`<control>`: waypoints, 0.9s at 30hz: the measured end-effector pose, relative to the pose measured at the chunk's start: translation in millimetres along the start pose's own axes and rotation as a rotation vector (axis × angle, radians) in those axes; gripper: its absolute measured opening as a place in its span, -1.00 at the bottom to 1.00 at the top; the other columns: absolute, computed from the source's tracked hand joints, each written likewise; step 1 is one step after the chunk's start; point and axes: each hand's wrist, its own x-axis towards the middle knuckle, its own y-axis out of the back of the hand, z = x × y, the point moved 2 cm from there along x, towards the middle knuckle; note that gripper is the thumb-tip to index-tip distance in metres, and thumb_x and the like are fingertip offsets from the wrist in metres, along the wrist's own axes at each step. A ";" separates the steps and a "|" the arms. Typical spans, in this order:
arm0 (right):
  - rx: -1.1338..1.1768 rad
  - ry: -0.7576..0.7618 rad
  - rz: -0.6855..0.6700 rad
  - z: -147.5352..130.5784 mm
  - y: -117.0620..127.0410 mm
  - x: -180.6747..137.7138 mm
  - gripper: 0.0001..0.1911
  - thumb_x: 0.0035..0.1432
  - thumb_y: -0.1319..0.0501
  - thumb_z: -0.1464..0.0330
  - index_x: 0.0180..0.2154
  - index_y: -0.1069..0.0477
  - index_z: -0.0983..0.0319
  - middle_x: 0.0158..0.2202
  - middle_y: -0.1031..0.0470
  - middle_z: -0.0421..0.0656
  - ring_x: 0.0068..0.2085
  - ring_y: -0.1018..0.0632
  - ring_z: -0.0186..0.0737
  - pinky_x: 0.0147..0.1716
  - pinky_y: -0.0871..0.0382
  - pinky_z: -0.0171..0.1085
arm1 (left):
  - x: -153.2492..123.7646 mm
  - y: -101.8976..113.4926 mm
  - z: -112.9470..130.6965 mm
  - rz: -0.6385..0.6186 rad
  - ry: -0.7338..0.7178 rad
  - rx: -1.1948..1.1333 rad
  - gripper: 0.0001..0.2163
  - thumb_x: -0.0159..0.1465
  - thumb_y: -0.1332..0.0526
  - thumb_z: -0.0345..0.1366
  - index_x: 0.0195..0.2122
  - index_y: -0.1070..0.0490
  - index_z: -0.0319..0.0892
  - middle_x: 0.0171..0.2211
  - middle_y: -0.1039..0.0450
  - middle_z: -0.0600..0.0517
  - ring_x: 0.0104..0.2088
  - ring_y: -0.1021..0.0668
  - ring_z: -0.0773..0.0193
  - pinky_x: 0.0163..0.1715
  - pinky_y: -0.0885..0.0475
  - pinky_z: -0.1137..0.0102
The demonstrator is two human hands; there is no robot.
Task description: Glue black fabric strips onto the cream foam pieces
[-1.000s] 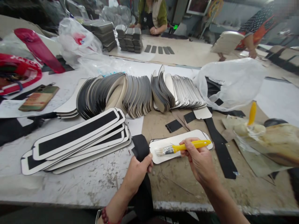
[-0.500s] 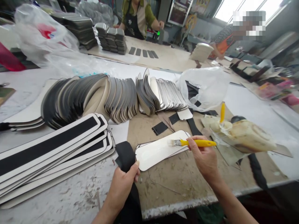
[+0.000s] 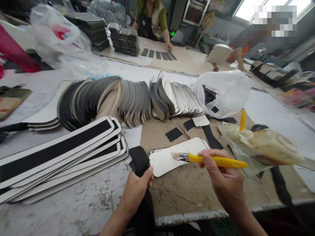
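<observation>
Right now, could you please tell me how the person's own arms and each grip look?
The left grip and right grip are bare human hands, without gloves. The left forearm and right forearm show no sleeve as far as the picture reaches. I see no rings, though some fingers are hidden.

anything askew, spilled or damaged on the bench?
Left: the pile of long white panels with black centre strips lies fanned askew; the white tabletop is dark-flecked. The white round-cornered panel under the yellow-handled paintbrush sits skewed, exposing edges beneath. No obvious spill.
</observation>
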 end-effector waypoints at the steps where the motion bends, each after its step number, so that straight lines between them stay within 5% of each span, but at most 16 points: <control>1: 0.073 -0.029 -0.044 -4.2 -10.5 -4.3 -0.89 0.20 -0.19 0.31 -0.33 -0.41 0.21 -0.34 -0.43 -0.14 -0.36 -0.48 -0.22 -0.38 -0.40 -0.25 | 0.2 -0.2 0.2 -0.004 0.003 -0.003 -0.65 0.19 -0.15 -0.09 -0.64 -0.30 -0.19 -0.69 -0.27 0.10 -0.62 -0.31 0.37 -0.54 -0.20 0.45; 7: 0.208 -0.167 -0.195 10.2 -41.5 -12.6 -0.83 0.20 -0.19 0.25 -0.34 -0.39 0.22 -0.46 -0.39 -0.21 -0.49 -0.45 -0.29 -0.49 -0.37 -0.31 | 0.1 0.9 -2.9 -0.015 0.016 -0.003 -0.65 0.21 -0.13 -0.08 -0.62 -0.30 -0.19 -0.68 -0.26 0.10 -0.60 -0.31 0.37 -0.53 -0.20 0.45; 16: -0.360 0.104 0.052 72.4 39.7 23.8 -0.83 0.21 -0.17 0.26 -0.32 -0.39 0.23 -0.35 -0.44 -0.12 -0.32 -0.48 -0.16 -0.29 -0.36 -0.18 | 0.5 1.2 -5.0 0.026 0.033 0.029 -0.65 0.17 -0.18 -0.06 -0.62 -0.34 -0.20 -0.67 -0.29 0.10 -0.59 -0.32 0.34 -0.52 -0.23 0.44; 27: -0.453 0.444 0.044 41.8 60.3 30.5 -0.97 0.21 -0.17 0.41 -0.28 -0.38 0.22 -0.34 -0.46 -0.12 -0.27 -0.50 -0.16 -0.22 -0.40 -0.16 | 4.0 -2.4 4.0 0.034 0.035 -0.035 -0.67 0.11 -0.23 -0.03 -0.58 -0.34 -0.20 -0.66 -0.31 0.11 -0.61 -0.32 0.35 -0.57 -0.21 0.46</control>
